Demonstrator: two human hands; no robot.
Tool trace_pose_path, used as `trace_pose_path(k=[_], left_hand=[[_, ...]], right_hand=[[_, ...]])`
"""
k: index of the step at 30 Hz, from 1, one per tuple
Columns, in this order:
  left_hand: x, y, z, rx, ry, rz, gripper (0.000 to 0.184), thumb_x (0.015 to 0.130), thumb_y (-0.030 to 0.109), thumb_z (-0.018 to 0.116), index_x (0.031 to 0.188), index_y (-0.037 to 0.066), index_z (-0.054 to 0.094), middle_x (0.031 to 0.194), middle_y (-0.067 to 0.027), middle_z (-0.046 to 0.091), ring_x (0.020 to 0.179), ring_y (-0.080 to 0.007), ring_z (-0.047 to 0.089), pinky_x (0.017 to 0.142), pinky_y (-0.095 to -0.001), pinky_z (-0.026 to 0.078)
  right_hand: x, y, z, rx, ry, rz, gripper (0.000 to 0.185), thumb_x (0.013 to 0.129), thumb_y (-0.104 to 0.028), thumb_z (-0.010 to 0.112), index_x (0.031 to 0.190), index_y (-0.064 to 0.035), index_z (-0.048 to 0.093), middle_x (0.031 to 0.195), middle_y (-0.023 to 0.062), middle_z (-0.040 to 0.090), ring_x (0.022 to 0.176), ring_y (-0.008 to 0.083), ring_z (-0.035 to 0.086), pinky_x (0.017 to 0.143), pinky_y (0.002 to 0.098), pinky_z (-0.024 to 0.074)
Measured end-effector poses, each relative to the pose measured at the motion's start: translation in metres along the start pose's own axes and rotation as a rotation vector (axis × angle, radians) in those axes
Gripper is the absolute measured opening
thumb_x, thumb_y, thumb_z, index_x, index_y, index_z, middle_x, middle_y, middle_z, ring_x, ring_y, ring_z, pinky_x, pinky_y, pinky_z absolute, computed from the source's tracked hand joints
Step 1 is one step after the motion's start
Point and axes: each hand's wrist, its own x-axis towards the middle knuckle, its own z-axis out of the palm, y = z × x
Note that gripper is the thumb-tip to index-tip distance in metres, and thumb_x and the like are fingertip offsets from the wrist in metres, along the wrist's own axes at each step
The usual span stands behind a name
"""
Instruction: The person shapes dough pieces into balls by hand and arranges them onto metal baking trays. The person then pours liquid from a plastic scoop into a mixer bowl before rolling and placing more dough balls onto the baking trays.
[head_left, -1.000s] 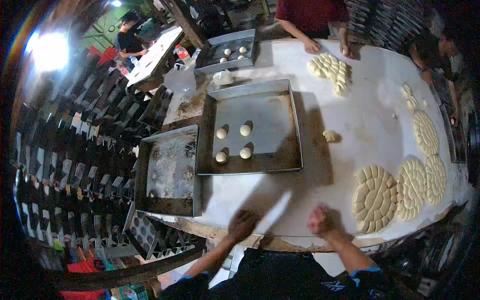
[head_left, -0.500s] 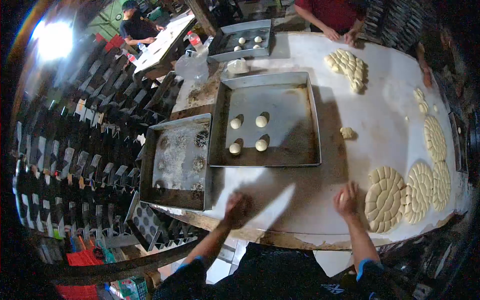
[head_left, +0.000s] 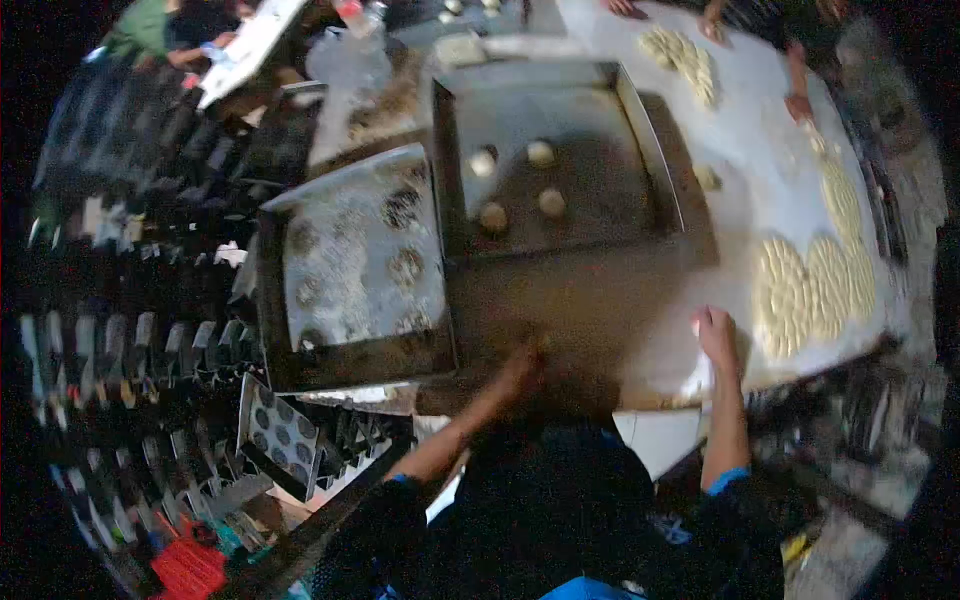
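Note:
My left hand (head_left: 522,368) is low over the shaded tabletop, in front of the large metal pan (head_left: 600,105). Its fingers are smeared and dark. To the right, my right hand (head_left: 714,332) rests on the table with its fingers curled in; a small pale spot shows at its left edge, too blurred to name. Several round dough balls (head_left: 551,203) sit apart inside the pan. Beside my right hand lies a flat dough round (head_left: 782,298) scored into pieces, with more such rounds to its right. A small lump of dough (head_left: 707,178) lies behind my right hand.
A floury, stained tray (head_left: 350,265) stands left of the pan. Further back are a cut dough slab (head_left: 680,60), a plastic bag (head_left: 350,65) and other people's hands (head_left: 798,108). Dark stacked racks fill the left side. A tray with round hollows (head_left: 283,435) leans below the table.
The view has tilted down and turned, so the table appears higher and blurred. My left hand has come closer to my body's middle. My right hand is still curled near the dough rounds.

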Motion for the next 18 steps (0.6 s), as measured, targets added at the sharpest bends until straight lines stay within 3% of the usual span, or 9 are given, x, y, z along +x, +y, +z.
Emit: trace_pose_path(k=[1,3,5,6,9,12,15,16,18], left_hand=[[0.006,-0.023,-0.006,-0.168,0.056,0.114,0.047,0.097,0.036,0.044,0.131,0.003,0.048,0.136,-0.0160,0.044,0.125,-0.0319,0.043,0.105,-0.0472,0.032],[-0.035,0.131,-0.106,-0.185,-0.113,-0.168,0.051,0.096,0.034,0.045,0.137,0.003,0.042,0.141,-0.0162,0.037,0.128,-0.0349,0.037,0.105,-0.0497,0.030],[-0.020,0.104,-0.103,1.082,0.205,0.577,0.059,0.095,0.028,0.049,0.144,0.003,0.029,0.141,-0.0200,0.036,0.126,-0.0402,0.037,0.105,-0.0509,0.031],[-0.026,0.112,-0.102,1.062,0.178,0.584,0.059,0.095,0.028,0.049,0.144,0.003,0.029,0.141,-0.0200,0.036,0.126,-0.0402,0.037,0.105,-0.0509,0.031],[-0.060,0.139,-0.115,0.563,0.180,0.457,0.065,0.092,0.024,0.055,0.145,0.002,0.023,0.137,-0.0240,0.038,0.124,-0.0434,0.038,0.104,-0.0503,0.033],[-0.084,0.148,-0.149,0.428,0.069,0.583,0.068,0.087,0.018,0.062,0.143,0.003,0.027,0.134,-0.0243,0.040,0.125,-0.0430,0.038,0.103,-0.0500,0.035],[-0.108,0.142,-0.208,0.269,0.299,0.565,0.065,0.082,0.012,0.067,0.138,0.004,0.036,0.127,-0.0208,0.047,0.116,-0.0387,0.045,0.098,-0.0479,0.038],[-0.114,0.128,-0.214,0.120,0.334,0.353,0.057,0.082,0.012,0.067,0.133,0.004,0.042,0.120,-0.0202,0.051,0.110,-0.0352,0.048,0.095,-0.0447,0.038],[-0.129,0.125,-0.246,0.244,0.446,0.388,0.055,0.082,0.012,0.066,0.131,0.004,0.044,0.116,-0.0198,0.053,0.109,-0.0348,0.049,0.094,-0.0443,0.039]], right_hand=[[-0.019,-0.058,-0.016,0.297,-0.049,0.125,0.031,0.093,-0.027,0.049,0.087,0.0000,0.064,0.074,0.0118,0.064,0.071,0.0203,0.060,0.068,0.0358,0.0471],[-0.046,-0.120,-0.004,0.550,-0.069,-0.031,0.023,0.091,-0.023,0.057,0.097,-0.0017,0.064,0.084,0.0052,0.063,0.082,0.0102,0.057,0.074,0.0285,0.0478],[-0.071,-0.182,0.017,0.374,0.086,-0.275,0.022,0.088,-0.014,0.059,0.105,0.0002,0.061,0.099,0.0117,0.064,0.093,0.0219,0.061,0.085,0.0332,0.0487],[-0.080,-0.204,0.027,0.206,0.214,-0.450,0.021,0.089,-0.010,0.058,0.106,0.0018,0.061,0.102,0.0145,0.063,0.097,0.0258,0.062,0.088,0.0352,0.0491],[-0.091,-0.170,0.098,-0.100,0.066,-0.388,0.031,0.082,-0.006,0.064,0.112,0.0008,0.059,0.108,0.0175,0.061,0.104,0.0331,0.059,0.091,0.0379,0.0478],[-0.098,-0.171,0.103,0.051,0.213,-0.293,0.044,0.076,-0.001,0.066,0.119,0.0004,0.055,0.115,0.0179,0.058,0.110,0.0356,0.055,0.093,0.0399,0.0467],[-0.085,-0.181,0.111,0.065,0.189,-0.374,0.045,0.077,0.001,0.065,0.120,0.0011,0.053,0.118,0.0185,0.056,0.111,0.0368,0.054,0.093,0.0399,0.0469],[-0.083,-0.166,0.119,0.063,0.185,-0.378,0.045,0.077,0.001,0.065,0.120,0.0011,0.053,0.118,0.0185,0.056,0.111,0.0368,0.054,0.093,0.0399,0.0469],[-0.074,-0.109,0.148,-0.284,-0.022,-0.471,0.057,0.082,-0.018,0.059,0.135,-0.0019,0.044,0.138,0.0240,0.041,0.127,0.0413,0.039,0.109,0.0420,0.0313]])
